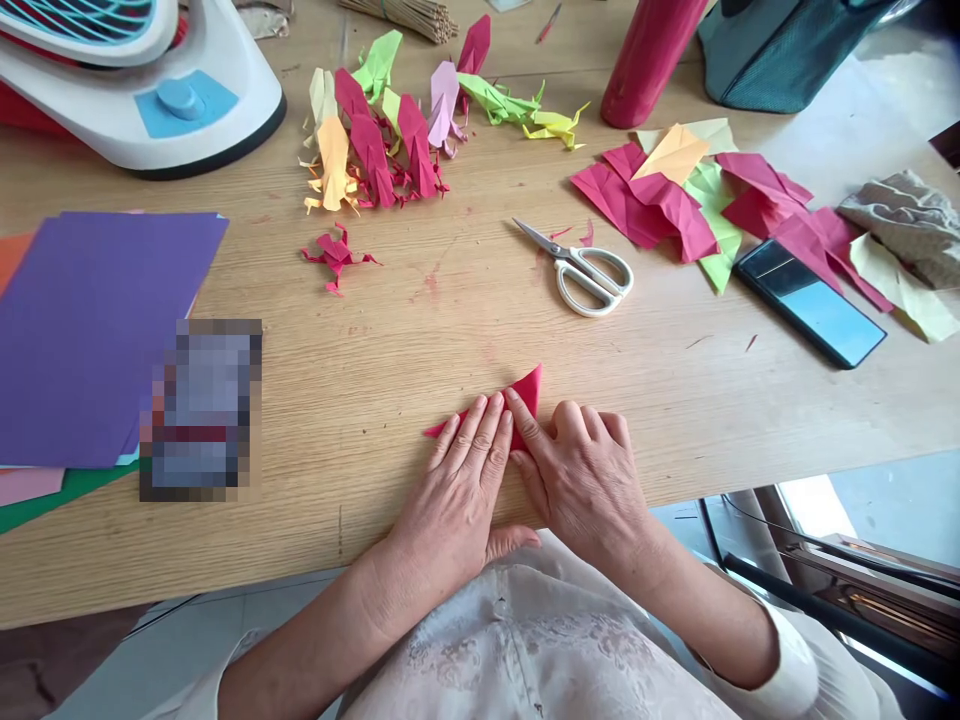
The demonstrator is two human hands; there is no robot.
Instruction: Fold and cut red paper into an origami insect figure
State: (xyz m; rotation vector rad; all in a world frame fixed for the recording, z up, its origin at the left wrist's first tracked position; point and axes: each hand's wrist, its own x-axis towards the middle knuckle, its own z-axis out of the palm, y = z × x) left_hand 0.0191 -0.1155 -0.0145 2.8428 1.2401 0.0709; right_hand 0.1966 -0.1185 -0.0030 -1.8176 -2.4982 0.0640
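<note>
A folded piece of red paper lies on the table close to its front edge, with pointed corners showing at left and upper right. My left hand rests flat across it, fingers stretched out and pressing down, thumb apart. On the paper's right side is my right hand, its index finger pressed on top and its thumb at the lower edge, the other fingers curled in. Much of the paper is hidden under both hands. Beyond them lie scissors with pale handles and a small red folded paper figure.
Folded paper figures in several colours stand at the back. Creased paper pieces and a phone lie right. Left are coloured sheets, a blurred-out object and a white-and-blue appliance. A red cylinder stands behind.
</note>
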